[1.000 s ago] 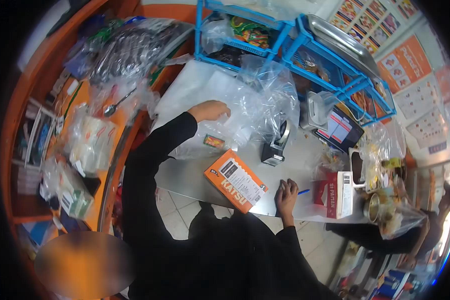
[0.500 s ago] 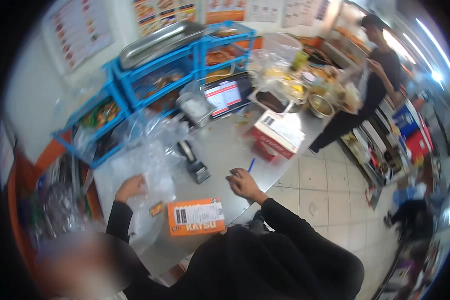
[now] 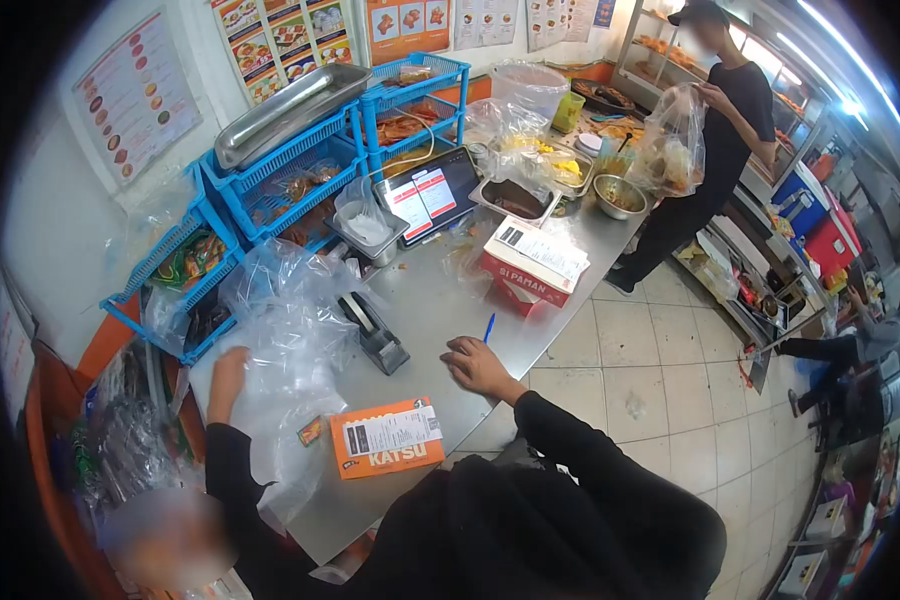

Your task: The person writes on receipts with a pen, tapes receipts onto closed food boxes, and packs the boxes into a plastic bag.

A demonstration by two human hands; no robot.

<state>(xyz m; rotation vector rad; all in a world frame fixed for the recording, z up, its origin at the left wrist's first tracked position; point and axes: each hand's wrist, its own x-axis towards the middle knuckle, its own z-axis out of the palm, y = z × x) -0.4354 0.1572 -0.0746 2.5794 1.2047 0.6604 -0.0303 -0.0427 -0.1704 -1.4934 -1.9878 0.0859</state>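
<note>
Head view: the right hand (image 3: 475,367) lies on the counter (image 3: 425,310), fingers relaxed, grasping nothing, near the pen (image 3: 489,328). The left hand (image 3: 227,380) rests at the edge of the plastic (image 3: 285,375); whether it grips this cannot be told. The orange box (image 3: 390,442) lies between the forearms, apart from both hands. Step in hand: apparently a pause. Any move on the box calls for a clear reach.

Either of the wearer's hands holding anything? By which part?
Right hand: nothing, resting on the table. Left hand: at the clear plastic; whether it grips, cannot tell.
</note>
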